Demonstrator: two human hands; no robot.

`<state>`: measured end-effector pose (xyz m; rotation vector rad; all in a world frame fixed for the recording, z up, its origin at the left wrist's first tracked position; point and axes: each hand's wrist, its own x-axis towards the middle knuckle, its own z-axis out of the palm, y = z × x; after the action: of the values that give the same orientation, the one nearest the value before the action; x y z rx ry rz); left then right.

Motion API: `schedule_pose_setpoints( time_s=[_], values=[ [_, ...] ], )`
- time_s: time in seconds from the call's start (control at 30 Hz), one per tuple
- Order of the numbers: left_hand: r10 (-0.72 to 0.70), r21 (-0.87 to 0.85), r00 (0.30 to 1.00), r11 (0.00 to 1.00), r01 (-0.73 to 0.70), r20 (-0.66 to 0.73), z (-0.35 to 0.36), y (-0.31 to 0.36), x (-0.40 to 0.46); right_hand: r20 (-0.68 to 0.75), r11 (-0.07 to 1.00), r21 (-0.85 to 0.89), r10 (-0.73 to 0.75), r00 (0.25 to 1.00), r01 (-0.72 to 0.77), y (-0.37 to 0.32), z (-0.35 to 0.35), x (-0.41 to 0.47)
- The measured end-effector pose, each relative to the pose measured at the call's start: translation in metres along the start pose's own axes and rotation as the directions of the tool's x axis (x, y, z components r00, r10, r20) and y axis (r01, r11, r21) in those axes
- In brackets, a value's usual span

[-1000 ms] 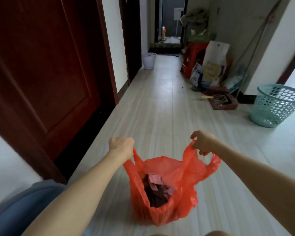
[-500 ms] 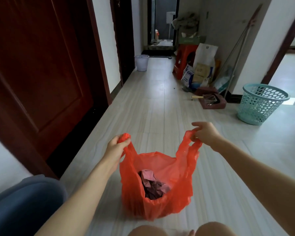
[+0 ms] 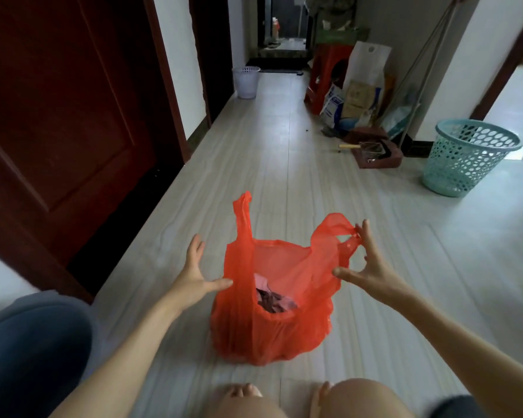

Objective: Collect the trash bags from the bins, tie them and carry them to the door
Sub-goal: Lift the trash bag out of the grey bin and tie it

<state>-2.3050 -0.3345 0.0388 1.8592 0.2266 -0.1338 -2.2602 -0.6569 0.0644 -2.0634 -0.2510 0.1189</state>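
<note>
Red plastic bag [image 3: 272, 300] sits mid-frame on the floor, untied. Left hand [image 3: 194, 273] spread, off it; right hand [image 3: 366, 263] seemingly pinches one handle. Next: gather both handles, knot.

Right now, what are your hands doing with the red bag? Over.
Left hand open, off the bag. Right hand pinching one handle. Red bag sitting on the floor, untied. Nothing in the way.
</note>
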Motion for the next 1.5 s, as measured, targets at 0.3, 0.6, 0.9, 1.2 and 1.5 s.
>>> schedule_pose_setpoints(
  time_s=[0.3, 0.6, 0.9, 1.2, 1.5],
  values=[
    [0.039, 0.206, 0.964, 0.974, -0.097, 0.265, 0.027, -0.012, 0.074, 0.214, 0.979, 0.027, 0.191, 0.958, -0.201, 0.077, 0.024, 0.018],
    [0.048, 0.157, 0.995, 0.987, -0.035, -0.082, 0.061, -0.036, 0.138, -0.030, 0.893, 0.378, 0.274, 0.961, -0.243, 0.092, 0.064, 0.115],
    [-0.377, -0.572, 0.838, 0.814, 0.098, -0.394, 0.078, -0.071, 0.154, -0.117, 0.664, 0.672, 0.534, 0.837, -0.329, 0.112, 0.097, 0.130],
    [-0.238, -0.505, 0.961, 0.852, 0.136, -0.143, 0.075, -0.084, 0.134, 0.078, 0.433, 0.822, 0.557, 0.827, -0.369, 0.102, 0.117, 0.135],
    [-0.046, -0.128, 0.909, 0.992, -0.008, -0.414, 0.084, -0.090, 0.125, 0.053, 0.757, 0.539, 0.406, 0.912, -0.369, 0.107, 0.119, 0.116]
  ],
)
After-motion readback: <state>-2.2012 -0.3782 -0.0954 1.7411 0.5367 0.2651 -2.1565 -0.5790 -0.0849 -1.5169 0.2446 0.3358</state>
